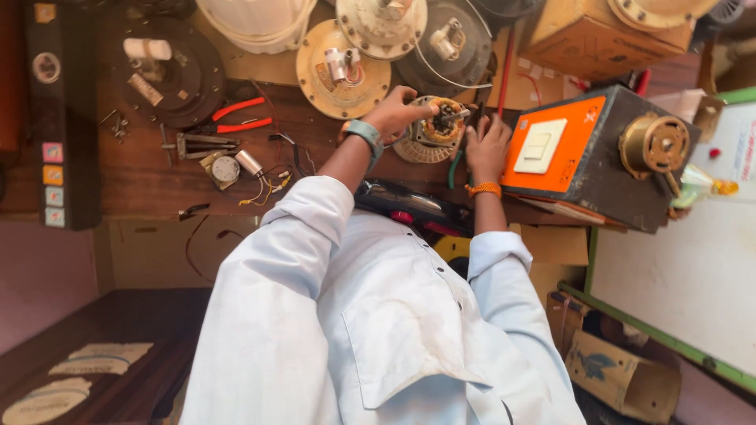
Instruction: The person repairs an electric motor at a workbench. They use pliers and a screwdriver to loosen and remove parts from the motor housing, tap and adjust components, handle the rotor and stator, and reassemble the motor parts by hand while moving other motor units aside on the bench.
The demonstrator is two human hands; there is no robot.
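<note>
Motor stator: the round wound core (435,130) sat on the wooden workbench (142,177), near its front edge and roughly midway along it, copper-coloured windings facing up and a pale finned ring below.
Your left hand: your left hand (396,112) was clamped over the stator's left rim, fingers curled round the top, a grey-green watch band (364,134) on the wrist.
Your right hand: your right hand (487,146) lay just beside the stator's right side, fingers together and pointing up toward the core; whether it gripped anything, you could not tell from this view. An orange thread band (483,189) circled that wrist.
Tool at the core: a thin dark metal piece (455,116) reached across the top of the windings between your two hands.
Just behind: a tan round motor plate (342,71) with a small silver shaft block lay touching the far side of your left hand's area, with a dark disc (450,47) next to it.
To the left: red-handled pliers (240,116) lay on the bench, near a small capacitor with yellow leads (253,167) and a black round housing (167,72) toward the far left corner.
To the right: an orange-faced box with a cream switch (551,145) stood at the bench's right end, a brass winding spool (654,144) on its side.
Front edge: your white shirt (378,315) covered the near edge of the bench.
</note>
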